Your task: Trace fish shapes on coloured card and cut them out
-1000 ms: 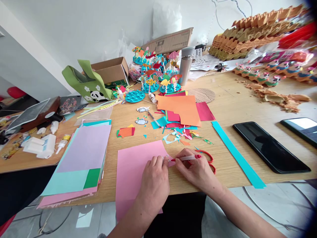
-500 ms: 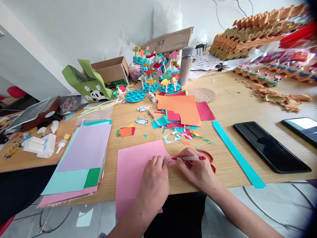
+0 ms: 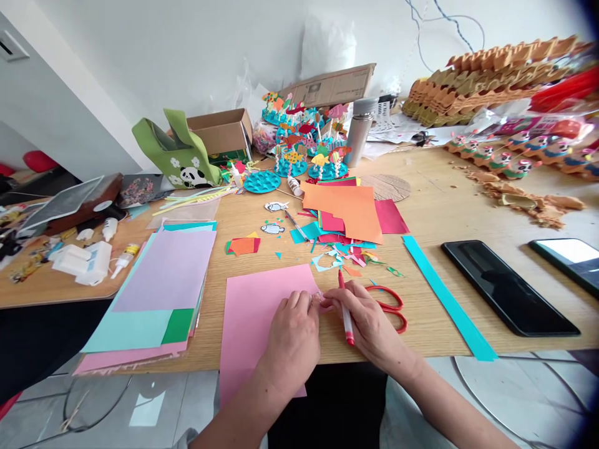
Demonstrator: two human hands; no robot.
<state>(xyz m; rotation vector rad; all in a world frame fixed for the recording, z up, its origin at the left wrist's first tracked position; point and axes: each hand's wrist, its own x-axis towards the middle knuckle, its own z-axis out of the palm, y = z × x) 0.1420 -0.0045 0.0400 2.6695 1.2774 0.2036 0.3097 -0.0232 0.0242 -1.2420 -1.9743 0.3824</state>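
On the far left of the wooden table (image 3: 435,206), small white glue bottles (image 3: 116,249) lie beside a white box (image 3: 87,265), and a green felt panda bag (image 3: 180,159) stands behind them. Next comes a stack of coloured paper sheets (image 3: 159,293), lilac on top, hanging a little over the near edge. Just right of it lies the pink sheet (image 3: 262,312), its lower part past the table edge. The left hand (image 3: 292,343) rests palm down on that sheet's right side, fingers close together and bent, pressing a small cutout at the sheet's right edge; the cutout is too small to make out. The right hand (image 3: 367,324) meets it there, fingers curled around a red-and-white marker (image 3: 345,308) that lies across the knuckles. Red-handled scissors (image 3: 390,308) lie just beyond this hand. Farther right come orange and red papers (image 3: 349,209), a teal paper strip (image 3: 447,299) and two dark phones (image 3: 508,287).
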